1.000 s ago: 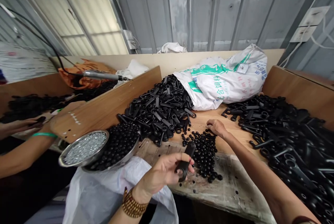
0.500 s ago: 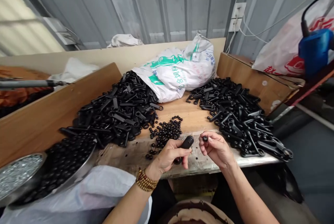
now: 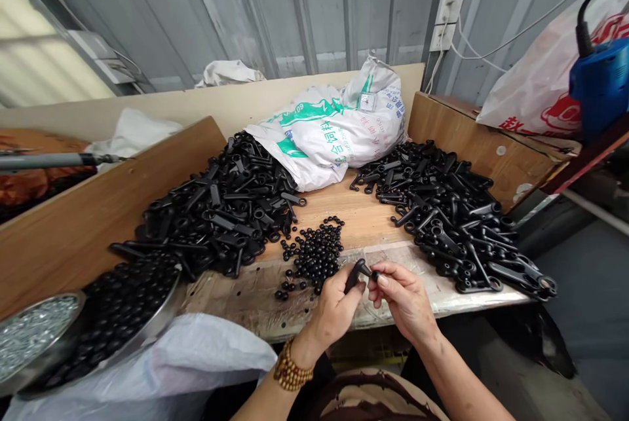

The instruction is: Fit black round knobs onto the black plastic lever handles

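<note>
Wrapped in my left hand point(image 3: 332, 308) is a black crank-like lever point(image 3: 354, 275), tilted upward with its narrow end toward the right. My right hand point(image 3: 403, 298) pinches a small black ball point(image 3: 375, 275) between thumb and fingers, at the tip of that narrow end. The ball seems to touch the lever, but my fingers partly cover it. Just beyond my left hand lies a cluster of loose black balls point(image 3: 318, 251) on the wooden table point(image 3: 366, 215).
Black levers are heaped at left point(image 3: 221, 211) and right point(image 3: 442, 211). A white printed sack point(image 3: 334, 133) lies behind. At lower left stand a bowl of black balls point(image 3: 128, 310) and a bowl of small metal parts point(image 3: 39, 329). Wooden boards point(image 3: 113, 185) edge the surface.
My two hands have come together. The lever has turned so its narrow end points right, and the ball in my right hand has moved left to meet it.
</note>
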Demonstrator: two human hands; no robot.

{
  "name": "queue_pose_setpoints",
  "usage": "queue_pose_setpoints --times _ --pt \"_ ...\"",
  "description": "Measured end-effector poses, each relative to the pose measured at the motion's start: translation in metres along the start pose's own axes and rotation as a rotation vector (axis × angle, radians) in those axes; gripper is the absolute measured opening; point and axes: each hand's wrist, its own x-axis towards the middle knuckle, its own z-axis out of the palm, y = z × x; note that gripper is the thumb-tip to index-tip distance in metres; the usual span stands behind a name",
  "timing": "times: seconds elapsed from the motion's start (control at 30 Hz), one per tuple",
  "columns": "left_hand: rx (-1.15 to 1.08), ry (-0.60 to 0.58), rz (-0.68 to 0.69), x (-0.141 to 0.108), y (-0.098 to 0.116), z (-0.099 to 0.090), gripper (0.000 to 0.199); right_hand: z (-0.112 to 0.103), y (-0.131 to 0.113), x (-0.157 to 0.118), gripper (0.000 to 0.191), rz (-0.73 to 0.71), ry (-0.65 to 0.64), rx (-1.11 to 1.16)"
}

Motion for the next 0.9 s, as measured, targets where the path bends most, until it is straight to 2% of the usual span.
queue_pose_setpoints --times 0.17,0.43,0.6,0.73,0.9 --pt "0.317 0.142 0.15 -0.006 -0.007 -0.01 0.024 0.016 0.012 0.005 0.017 0.071 -0.004 0.037" --pt "0.739 0.318 0.424 -0.01 -0.022 -0.016 0.035 0.025 0.021 0.005 0.016 0.138 0.046 0.071" --pt "0.848 0.365 0.464 -0.012 -0.019 -0.013 0.034 0.034 0.019 0.002 0.018 0.117 0.117 0.093" --pt "0.92 0.39 0.492 -0.009 -0.02 -0.012 0.034 0.035 0.015 0.008 0.022 0.215 0.138 0.134" --pt "1.03 0.347 0.494 0.0 -0.025 -0.012 0.037 0.028 0.009 0.017 0.027 0.309 0.155 0.099"
